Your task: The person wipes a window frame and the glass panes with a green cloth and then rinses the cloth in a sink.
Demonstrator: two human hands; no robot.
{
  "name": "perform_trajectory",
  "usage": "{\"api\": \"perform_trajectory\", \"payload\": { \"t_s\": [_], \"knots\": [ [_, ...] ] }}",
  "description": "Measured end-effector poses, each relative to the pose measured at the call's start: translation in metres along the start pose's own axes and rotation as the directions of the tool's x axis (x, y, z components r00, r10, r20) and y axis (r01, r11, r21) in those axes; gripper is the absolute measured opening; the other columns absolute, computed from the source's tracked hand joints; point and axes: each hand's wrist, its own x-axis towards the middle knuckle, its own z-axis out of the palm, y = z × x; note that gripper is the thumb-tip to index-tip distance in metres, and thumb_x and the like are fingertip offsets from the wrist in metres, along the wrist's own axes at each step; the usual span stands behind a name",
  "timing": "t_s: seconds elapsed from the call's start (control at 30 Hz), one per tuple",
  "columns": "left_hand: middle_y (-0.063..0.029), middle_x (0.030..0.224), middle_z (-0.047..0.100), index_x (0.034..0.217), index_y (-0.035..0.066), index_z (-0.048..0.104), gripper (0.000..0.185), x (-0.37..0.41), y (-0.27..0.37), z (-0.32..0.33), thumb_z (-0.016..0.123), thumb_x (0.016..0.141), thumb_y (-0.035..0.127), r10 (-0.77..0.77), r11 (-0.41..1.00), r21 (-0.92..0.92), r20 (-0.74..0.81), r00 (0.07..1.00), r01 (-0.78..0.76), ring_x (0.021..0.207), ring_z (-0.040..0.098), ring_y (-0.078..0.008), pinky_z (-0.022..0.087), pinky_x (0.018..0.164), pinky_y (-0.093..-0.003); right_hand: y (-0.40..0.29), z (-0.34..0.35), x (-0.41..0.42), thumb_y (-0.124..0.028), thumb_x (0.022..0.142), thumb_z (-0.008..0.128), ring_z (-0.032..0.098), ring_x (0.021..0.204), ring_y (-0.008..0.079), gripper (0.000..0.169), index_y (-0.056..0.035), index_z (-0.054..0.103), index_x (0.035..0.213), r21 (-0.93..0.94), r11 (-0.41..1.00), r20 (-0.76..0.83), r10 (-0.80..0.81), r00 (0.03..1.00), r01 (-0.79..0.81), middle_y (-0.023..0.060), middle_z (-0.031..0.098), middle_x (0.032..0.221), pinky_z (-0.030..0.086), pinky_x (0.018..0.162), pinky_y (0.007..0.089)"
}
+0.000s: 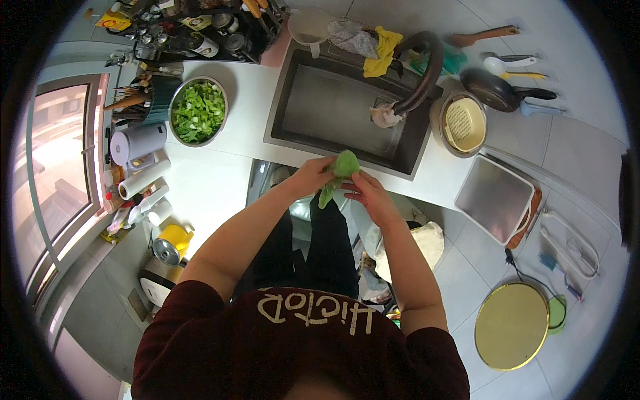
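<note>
A green cloth-like or leafy piece (345,166), too blurred to name surely, hangs between my hands just in front of the sink's near edge. My left hand (317,176) grips its left side with bent fingers. At its right side, my right hand (366,192) touches it with the fingertips, the other fingers spread; whether it grips the piece is unclear. Beyond both hands lies the dark rectangular sink (340,161), with a black curved faucet (431,75) over its right part. A pale bundle (386,116) sits at the faucet's end.
A metal bowl of chopped greens (197,112) stands left of the sink. To the right are a pot holding a cream strainer basket (466,124) and a metal tray (495,197). A yellow cloth (382,51) hangs behind the sink; a frying pan (490,90) hangs on the wall.
</note>
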Motion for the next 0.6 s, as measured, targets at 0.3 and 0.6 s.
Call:
{"api": "perform_trajectory", "payload": {
  "t_s": [0.3,0.6],
  "knots": [
    [-0.0063,0.108,0.062,0.119,0.000,0.055,0.034,0.110,-0.056,0.028,0.050,0.097,0.026,-0.176,0.622,-0.781,-0.078,0.981,0.049,0.097,0.059,-0.0168,0.044,0.087,-0.0300,-0.048,-0.186,0.131,-0.028,0.092,0.055,0.059,0.100,0.0181,0.040,-0.0084,0.050,0.126,-0.134,0.986,-0.344,-0.136,0.929,0.095,0.0049,0.060,0.114,0.048,0.084,0.0342],
    [-0.0036,0.099,0.060,0.114,0.000,0.057,0.027,0.170,-0.046,0.045,0.056,0.089,0.009,-0.213,0.493,-0.870,-0.104,0.972,0.015,0.090,0.056,-0.0122,0.043,0.081,-0.0275,-0.107,-0.239,0.311,-0.028,0.089,0.057,0.060,0.088,0.0241,0.044,-0.0001,0.054,0.124,-0.802,0.598,-0.411,-0.562,0.718,0.010,0.0126,0.064,0.103,0.046,0.078,0.0340]
  ]
}}
